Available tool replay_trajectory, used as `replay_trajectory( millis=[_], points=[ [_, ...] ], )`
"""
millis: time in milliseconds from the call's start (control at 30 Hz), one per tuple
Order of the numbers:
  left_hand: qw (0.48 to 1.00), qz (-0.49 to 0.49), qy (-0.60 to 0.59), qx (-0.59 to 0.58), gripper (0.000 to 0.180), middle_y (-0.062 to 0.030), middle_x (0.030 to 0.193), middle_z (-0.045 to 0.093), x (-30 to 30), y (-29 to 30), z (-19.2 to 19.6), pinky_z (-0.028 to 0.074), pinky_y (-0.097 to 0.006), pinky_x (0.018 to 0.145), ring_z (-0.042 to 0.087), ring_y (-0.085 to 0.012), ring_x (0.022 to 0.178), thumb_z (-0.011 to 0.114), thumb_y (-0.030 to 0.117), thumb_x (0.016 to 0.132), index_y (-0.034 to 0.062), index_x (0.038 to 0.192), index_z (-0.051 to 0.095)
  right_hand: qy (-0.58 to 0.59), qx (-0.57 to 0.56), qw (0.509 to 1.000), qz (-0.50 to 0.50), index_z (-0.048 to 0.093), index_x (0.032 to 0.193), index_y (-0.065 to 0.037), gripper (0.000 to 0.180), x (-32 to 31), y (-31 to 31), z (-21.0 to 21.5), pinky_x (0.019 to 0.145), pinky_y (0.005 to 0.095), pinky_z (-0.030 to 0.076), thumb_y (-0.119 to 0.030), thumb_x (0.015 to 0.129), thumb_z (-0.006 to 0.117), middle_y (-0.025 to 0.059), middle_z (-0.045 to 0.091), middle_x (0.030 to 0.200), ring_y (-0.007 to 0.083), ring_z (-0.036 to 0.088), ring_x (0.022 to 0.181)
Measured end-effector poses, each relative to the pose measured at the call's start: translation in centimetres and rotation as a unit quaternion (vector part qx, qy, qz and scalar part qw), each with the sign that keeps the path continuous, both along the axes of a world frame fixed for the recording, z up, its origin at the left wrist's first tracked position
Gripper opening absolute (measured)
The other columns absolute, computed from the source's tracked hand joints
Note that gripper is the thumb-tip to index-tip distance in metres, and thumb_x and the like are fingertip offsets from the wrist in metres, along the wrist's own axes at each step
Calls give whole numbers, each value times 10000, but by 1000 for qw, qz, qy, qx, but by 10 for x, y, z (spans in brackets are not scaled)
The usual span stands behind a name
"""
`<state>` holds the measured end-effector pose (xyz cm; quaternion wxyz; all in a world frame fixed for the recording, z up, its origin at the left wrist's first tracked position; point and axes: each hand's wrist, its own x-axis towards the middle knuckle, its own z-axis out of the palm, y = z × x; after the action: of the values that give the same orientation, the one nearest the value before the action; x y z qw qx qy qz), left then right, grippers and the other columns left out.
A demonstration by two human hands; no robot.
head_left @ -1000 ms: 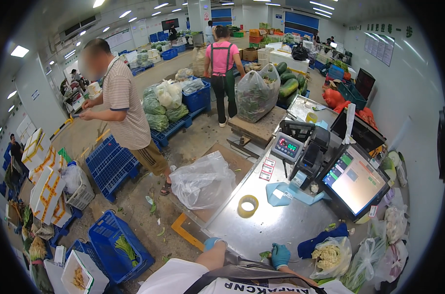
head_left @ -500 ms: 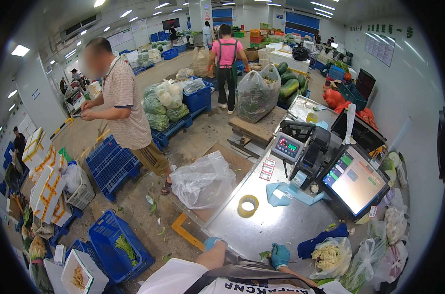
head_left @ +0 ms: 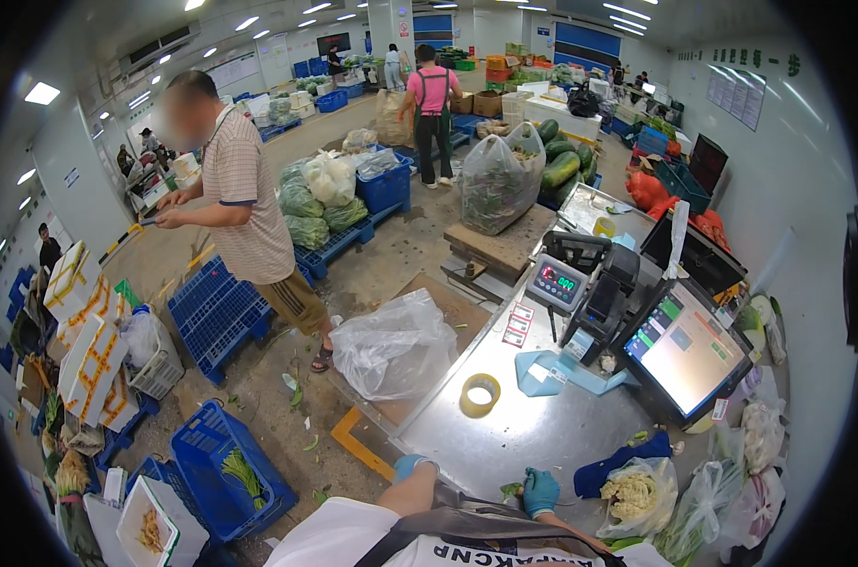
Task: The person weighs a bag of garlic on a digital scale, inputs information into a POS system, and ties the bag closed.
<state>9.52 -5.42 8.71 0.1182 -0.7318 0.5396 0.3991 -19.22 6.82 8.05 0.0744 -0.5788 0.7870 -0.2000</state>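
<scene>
At the near edge of a steel counter, both of the person's hands wear blue gloves. The left hand rests on the counter's corner; whether it grips anything cannot be told. The right hand is curled shut beside a small green scrap, touching or just next to it. A tape roll lies further up the counter, apart from both hands. Right of the right hand sits a bagged cauliflower. Beyond are a scale and a screen. A clear bag sits left of the counter.
</scene>
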Motion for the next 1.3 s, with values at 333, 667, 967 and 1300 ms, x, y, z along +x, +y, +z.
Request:
replay_trajectory(
  millis=[333,667,967,1300],
  points=[
    [903,407,-117,77,302,-98,1256,637,-24,-37,-56,507,-324,950,615,-258,1162,599,210,931,131,1220,639,2,4,1000,-9,719,983,-151,209,-2,-7,7,707,450,483,-228,899,543,138,637,856,327,620,762],
    [928,288,-217,89,321,-57,1230,652,17,-22,-179,536,-345,885,659,-194,1079,602,252,912,144,1210,657,-6,5,1000,16,714,987,-139,198,14,6,4,710,448,485,-204,896,550,137,639,851,327,621,775],
    [953,-191,-223,79,318,-37,1251,645,27,-42,-136,528,-331,886,646,-173,1092,582,245,921,147,1212,663,-18,42,999,17,688,1093,-161,278,-5,-15,6,719,460,481,-283,903,524,128,647,864,334,613,808],
    [891,-324,-280,151,318,-20,1255,646,10,-42,-144,530,-317,868,643,-146,1081,554,221,937,147,1229,659,-348,155,924,4,652,1195,-147,395,-58,-29,20,805,419,509,-406,913,554,151,664,984,303,658,821]
  ],
)
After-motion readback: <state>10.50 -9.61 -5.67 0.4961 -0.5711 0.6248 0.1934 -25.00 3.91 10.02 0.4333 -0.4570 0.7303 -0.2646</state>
